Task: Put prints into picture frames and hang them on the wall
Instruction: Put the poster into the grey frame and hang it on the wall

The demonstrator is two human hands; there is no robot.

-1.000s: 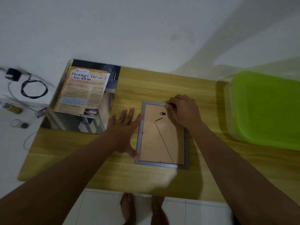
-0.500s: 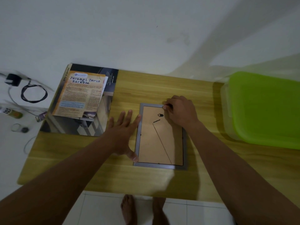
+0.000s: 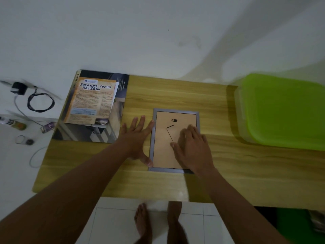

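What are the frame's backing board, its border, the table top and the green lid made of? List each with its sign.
Backing board: likely fibreboard, matte uniform tan. Border: satin grey; plastic or metal, unclear. Table top: printed-looking wood grain, probably laminate. Lid: smooth bright green, plastic.

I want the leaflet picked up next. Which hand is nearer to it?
Left. The left hand lies flat just right of the leaflet; the right hand is over the frame, farther off.

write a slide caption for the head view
Left hand braces a face-down picture frame on the table while the right hand rests on its backing.
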